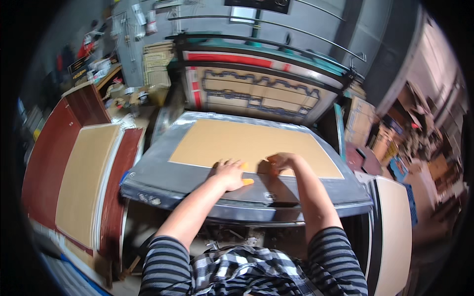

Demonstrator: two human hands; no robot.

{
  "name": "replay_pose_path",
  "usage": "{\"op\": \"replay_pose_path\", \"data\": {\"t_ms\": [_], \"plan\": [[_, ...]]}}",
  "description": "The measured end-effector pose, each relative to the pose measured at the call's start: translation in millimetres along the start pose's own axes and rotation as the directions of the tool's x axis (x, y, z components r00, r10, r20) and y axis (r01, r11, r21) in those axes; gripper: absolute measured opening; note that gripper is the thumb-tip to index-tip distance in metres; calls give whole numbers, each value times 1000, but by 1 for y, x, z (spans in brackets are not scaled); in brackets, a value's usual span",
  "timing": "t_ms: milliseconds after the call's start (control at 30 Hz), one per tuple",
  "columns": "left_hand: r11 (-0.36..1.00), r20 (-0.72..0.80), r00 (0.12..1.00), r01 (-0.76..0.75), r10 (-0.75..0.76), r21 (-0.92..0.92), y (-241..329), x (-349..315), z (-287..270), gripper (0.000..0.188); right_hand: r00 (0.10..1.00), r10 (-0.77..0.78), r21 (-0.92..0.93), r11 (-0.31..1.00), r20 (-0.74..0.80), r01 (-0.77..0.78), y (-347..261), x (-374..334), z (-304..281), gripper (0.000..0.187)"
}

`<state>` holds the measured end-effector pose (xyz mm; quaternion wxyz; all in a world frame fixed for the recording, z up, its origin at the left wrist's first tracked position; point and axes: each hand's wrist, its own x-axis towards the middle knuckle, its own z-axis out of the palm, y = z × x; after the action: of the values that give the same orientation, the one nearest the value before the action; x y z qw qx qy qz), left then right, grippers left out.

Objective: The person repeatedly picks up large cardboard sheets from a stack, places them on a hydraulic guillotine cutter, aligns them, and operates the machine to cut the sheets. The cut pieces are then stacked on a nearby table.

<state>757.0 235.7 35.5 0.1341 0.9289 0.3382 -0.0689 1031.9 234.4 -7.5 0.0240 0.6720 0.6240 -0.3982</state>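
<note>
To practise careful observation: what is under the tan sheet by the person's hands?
The tan sheet lies on the grey platform, visible around it; the surface directly beneath is covered.

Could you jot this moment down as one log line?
Left hand: at near edge of tan sheet | Right hand: at same edge | Tan sheet: flat on grey bed

Heaped cardboard lies at right; a grey wall stands behind

No wording is coming through legibly — small yellowish marks blurring on a dark sign near the edge of a wooden shelf, a pale patch showing on the front edge of the grey bed near its left corner.
</note>
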Motion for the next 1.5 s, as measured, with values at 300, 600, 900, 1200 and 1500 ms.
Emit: {"op": "replay_pose_path", "data": {"t_ms": [300,600,900,1200,1500], "plan": [[999,74,997,-6,8,-33,16,13,18,67,975,85,-183,975,-206,-124,-43,-8,23,58],[991,309,949,28,-68,132,22,24,9,77,615,-194,-200,978,-764,60,-83,-21,-52,62],[991,-296,946,-116,130,64,0,22,58,76,186,-160,-187,972,-969,-140,-241,-85,-284,82],[1000,34,999,-17,16,25,11,19,36,85,194,-163,-213,938,-967,-275,-244,-76,-334,55],[1000,20,1000,-17,17,21,-7,56,13,79,347,-606,-634,772,-716,43,-203,-148,-187,67]]}}
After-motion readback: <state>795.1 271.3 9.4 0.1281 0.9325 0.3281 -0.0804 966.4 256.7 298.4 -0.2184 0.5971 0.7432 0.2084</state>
